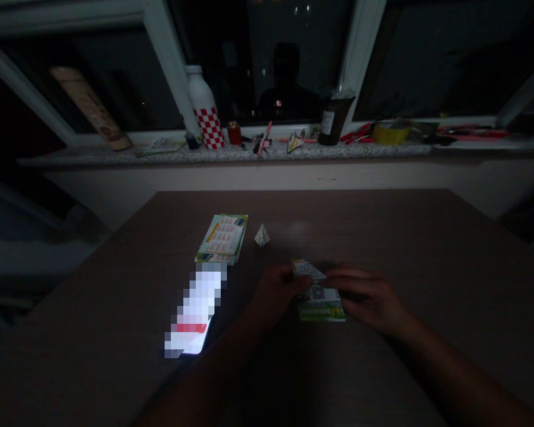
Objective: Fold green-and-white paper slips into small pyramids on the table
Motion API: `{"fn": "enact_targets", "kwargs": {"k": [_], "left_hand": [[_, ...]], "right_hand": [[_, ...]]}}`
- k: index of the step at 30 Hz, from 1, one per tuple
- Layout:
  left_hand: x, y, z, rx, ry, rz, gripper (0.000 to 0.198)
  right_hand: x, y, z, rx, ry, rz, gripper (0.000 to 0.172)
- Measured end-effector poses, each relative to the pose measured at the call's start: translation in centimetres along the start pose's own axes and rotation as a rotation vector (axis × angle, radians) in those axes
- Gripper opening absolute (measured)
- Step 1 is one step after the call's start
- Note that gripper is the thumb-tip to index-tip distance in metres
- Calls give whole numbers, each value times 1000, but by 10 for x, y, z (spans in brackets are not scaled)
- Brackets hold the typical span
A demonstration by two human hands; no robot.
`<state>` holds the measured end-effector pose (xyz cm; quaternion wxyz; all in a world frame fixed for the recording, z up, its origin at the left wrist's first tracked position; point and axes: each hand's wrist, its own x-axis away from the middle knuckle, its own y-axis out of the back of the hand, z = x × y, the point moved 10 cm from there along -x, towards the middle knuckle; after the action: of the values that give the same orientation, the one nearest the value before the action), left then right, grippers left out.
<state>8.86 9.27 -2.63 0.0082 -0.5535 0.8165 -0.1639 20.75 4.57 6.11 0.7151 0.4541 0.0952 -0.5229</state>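
Observation:
A printed card (323, 311) with a green lower band lies partly folded on the table, its upper part meeting the rest along a slanting edge. My left hand (273, 292) grips the card's left side, thumb lying across its face. From the right, my right hand (371, 296) has its fingers closed together at the card's upper right edge; the fingertips are dim. A small folded paper pyramid (262, 236) stands beyond my left hand. Left of it sits a stack of calendar cards (225, 236), slightly fanned.
A lit phone (200, 308) lies on the brown table (360, 219), left of my left forearm. Along the stone windowsill (151, 155) stand a checked white bottle (203, 107), a tan cylinder (91, 108), a small red jar (234, 133), a dark pouch (333, 121) and a yellow roll (389, 133).

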Motion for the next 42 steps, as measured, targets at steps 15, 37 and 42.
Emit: {"fn": "enact_targets", "kwargs": {"k": [15, 37, 42], "left_hand": [[2, -7, -5, -101, -34, 69, 24], [19, -7, -22, -179, -333, -52, 37], [21, -8, -26, -378, -277, -76, 29]], "right_hand": [[5, 0, -25, -217, -282, -161, 10], [13, 12, -35, -198, -484, -361, 8], [20, 8, -44, -308, -583, -380, 12]]}}
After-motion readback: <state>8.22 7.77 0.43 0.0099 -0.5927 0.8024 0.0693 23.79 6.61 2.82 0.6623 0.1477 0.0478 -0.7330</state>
